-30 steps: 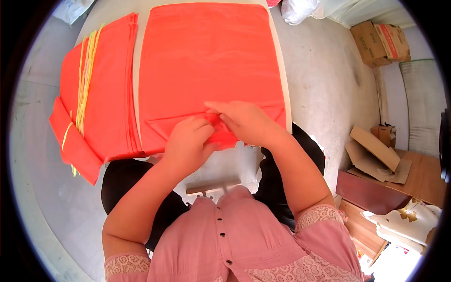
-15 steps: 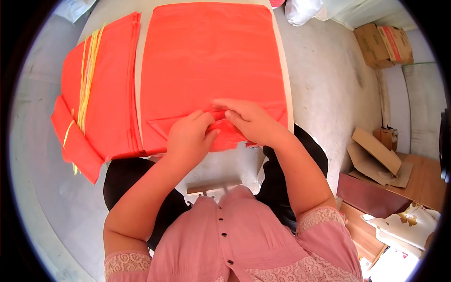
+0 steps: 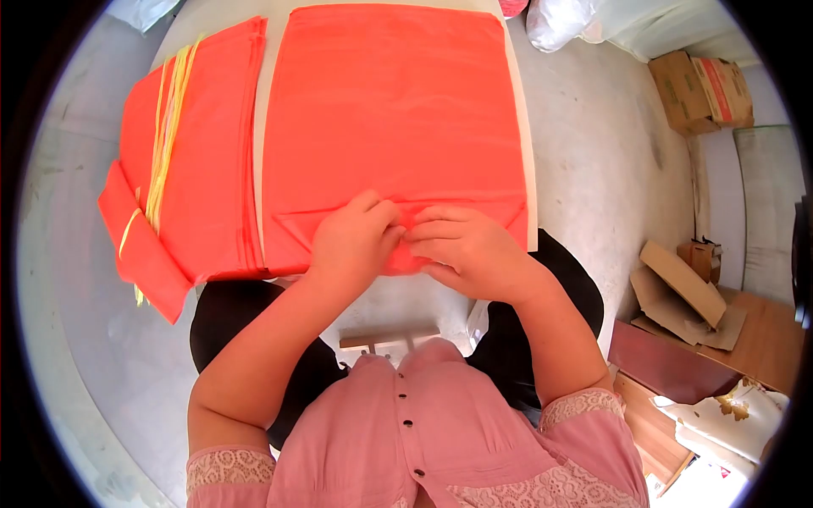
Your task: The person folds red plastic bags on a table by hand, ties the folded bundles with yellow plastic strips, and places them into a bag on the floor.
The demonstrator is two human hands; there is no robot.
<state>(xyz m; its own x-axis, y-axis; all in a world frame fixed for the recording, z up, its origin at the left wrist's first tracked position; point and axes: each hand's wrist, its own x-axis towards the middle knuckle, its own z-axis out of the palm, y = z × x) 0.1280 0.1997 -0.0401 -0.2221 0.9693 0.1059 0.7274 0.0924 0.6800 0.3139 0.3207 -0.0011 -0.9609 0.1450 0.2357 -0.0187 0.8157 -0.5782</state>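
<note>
A large red sheet or flat stack [image 3: 394,110] lies on the table, its near edge folded and crumpled. My left hand [image 3: 357,244] is closed on that near edge, thumb and fingers pinched on the red material. Just to its right my right hand [image 3: 474,252] rests on the same edge, its fingers bent and pressed on the red material near the left fingertips. To the left lies a second red stack [image 3: 212,144] with yellow strings [image 3: 169,127] across it. A red rolled piece [image 3: 144,241] tied with yellow string hangs at its near left corner.
The pale table edge [image 3: 527,161] shows along the right of the red sheet. On the right are a closed cardboard box [image 3: 690,93], an opened carton [image 3: 686,292] on a wooden surface, and a patterned cloth [image 3: 728,415]. A white plastic bag [image 3: 559,21] sits beyond the table.
My right hand has moved slightly right and down, its fingers now bent near my left fingertips. The folded edge lies flatter. The whole view has shifted a little.
</note>
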